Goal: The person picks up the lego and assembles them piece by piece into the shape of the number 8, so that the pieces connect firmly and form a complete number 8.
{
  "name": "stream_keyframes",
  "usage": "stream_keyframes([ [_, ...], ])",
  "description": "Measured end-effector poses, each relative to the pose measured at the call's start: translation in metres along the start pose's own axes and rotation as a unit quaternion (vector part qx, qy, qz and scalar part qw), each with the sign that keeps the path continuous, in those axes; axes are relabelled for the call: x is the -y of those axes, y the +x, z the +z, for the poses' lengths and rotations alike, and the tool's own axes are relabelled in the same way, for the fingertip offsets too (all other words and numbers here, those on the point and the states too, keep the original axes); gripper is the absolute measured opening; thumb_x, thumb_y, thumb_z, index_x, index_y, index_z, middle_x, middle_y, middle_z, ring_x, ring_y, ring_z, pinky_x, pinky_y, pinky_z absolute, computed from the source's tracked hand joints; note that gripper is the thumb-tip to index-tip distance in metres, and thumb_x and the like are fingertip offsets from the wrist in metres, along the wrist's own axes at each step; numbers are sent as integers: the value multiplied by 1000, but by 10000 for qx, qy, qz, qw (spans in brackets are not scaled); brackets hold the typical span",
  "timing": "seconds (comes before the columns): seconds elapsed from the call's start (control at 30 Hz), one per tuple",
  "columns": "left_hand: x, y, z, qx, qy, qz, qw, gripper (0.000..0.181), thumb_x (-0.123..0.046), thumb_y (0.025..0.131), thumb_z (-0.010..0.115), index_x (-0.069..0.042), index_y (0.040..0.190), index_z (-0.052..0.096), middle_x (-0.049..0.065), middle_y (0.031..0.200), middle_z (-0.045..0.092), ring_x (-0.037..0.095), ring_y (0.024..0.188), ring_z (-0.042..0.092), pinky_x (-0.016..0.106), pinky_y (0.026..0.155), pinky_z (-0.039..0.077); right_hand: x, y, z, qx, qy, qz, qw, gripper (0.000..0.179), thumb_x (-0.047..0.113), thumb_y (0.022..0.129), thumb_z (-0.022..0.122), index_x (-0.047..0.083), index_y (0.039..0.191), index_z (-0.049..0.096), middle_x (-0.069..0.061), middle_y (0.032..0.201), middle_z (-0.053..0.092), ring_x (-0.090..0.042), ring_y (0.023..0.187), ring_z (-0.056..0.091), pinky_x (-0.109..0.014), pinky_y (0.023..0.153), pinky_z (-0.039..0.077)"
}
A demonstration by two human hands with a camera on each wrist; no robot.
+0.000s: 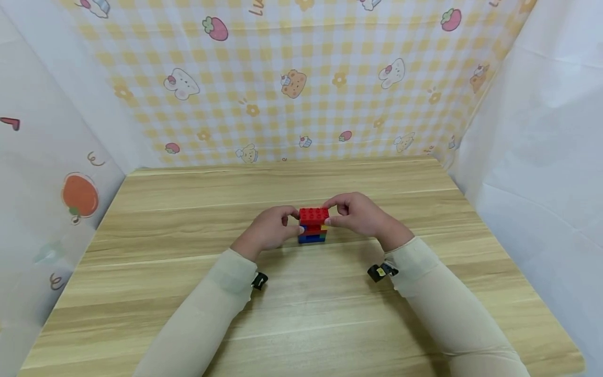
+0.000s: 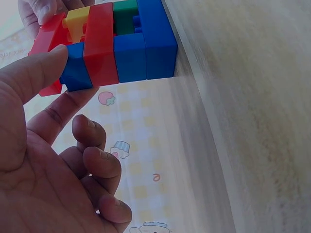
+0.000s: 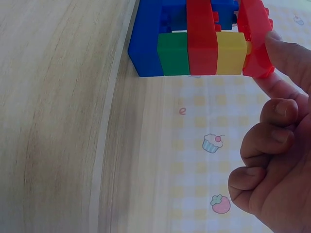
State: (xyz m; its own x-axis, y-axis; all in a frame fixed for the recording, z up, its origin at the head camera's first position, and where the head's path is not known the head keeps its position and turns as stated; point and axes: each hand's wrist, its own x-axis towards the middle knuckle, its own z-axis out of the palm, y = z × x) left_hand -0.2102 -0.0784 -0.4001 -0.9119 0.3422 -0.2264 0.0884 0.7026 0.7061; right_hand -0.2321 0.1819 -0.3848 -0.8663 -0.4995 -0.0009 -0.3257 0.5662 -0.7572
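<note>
A small tower of toy building bricks stands on the table between both hands. Its base is a long blue brick (image 2: 159,43), carrying a small blue brick (image 2: 130,58) and a green brick (image 3: 173,54). Above them lies a long red brick (image 3: 202,53), then an upper small blue brick (image 2: 77,70) and a yellow brick (image 3: 231,53). A red top brick (image 1: 313,215) spans these two, with a narrow gap over the yellow one. My left hand (image 1: 271,229) pinches the upper blue brick between thumb and index finger. My right hand (image 1: 359,213) pinches the red top brick's right end.
The wooden table (image 1: 188,209) extends around the tower. A patterned yellow-checked cloth (image 1: 282,115) hangs behind its back edge, and white sheets (image 1: 537,157) hang at the sides. Dark wrist straps (image 1: 379,272) show at the cuffs.
</note>
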Motion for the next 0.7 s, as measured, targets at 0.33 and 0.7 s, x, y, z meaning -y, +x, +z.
stream_keyframes([
  [0.33,1,0,0,-25,-126,-1,9999,36,-35,99,73,-19,131,69,10,95,57,24,76,52,34,62,42,7,-2,0,42,-292,160,9994,30,20,93,83,11,121,77,1,67,44,-16,59,39,-30,59,37],
  [0.7,4,0,0,-78,-285,9,9996,45,-35,97,75,-17,138,67,8,93,54,22,72,49,32,61,39,7,-1,0,55,-355,214,9991,30,23,94,82,13,121,77,1,68,46,-17,59,39,-30,59,37],
])
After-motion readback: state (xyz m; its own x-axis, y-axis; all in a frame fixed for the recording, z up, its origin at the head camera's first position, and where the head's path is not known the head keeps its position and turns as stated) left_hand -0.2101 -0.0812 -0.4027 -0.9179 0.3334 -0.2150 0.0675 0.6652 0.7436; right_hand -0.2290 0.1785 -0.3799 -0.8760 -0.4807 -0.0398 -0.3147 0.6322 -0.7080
